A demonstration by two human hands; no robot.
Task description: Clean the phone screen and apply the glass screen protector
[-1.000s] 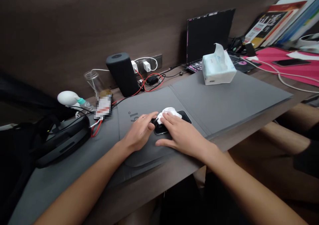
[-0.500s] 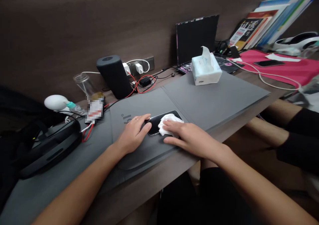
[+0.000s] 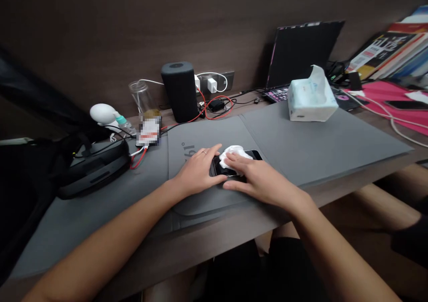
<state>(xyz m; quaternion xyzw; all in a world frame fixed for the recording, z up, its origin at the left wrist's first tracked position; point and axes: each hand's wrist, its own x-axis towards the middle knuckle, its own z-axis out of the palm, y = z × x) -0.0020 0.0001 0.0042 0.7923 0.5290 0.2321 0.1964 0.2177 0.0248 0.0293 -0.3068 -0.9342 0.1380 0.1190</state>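
On the grey desk mat lies a smartphone (image 3: pixel 256 154), black screen up, partly hidden under my hands and a tissue. My left hand (image 3: pixel 198 171) grips its left end, thumb at the near edge and forefinger at the far edge; a ring shows on one finger. A crumpled white tissue (image 3: pixel 231 154) is pressed to the screen beneath the fingers of my right hand (image 3: pixel 264 178). The thumb of that hand rests low, close to the phone's near edge.
Behind stand a tissue pack (image 3: pixel 310 99), a laptop (image 3: pixel 304 54), a black cylindrical speaker (image 3: pixel 179 92) and a glass bottle (image 3: pixel 142 97). Left are a cabled phone (image 3: pixel 149 130) and a black headset (image 3: pixel 95 168). Books (image 3: pixel 391 52) lean far right; another person's leg (image 3: pixel 388 201) shows below.
My right hand has slid the tissue leftward over the phone, closer to my left hand. The view has turned left, so the whole desk appears shifted right.
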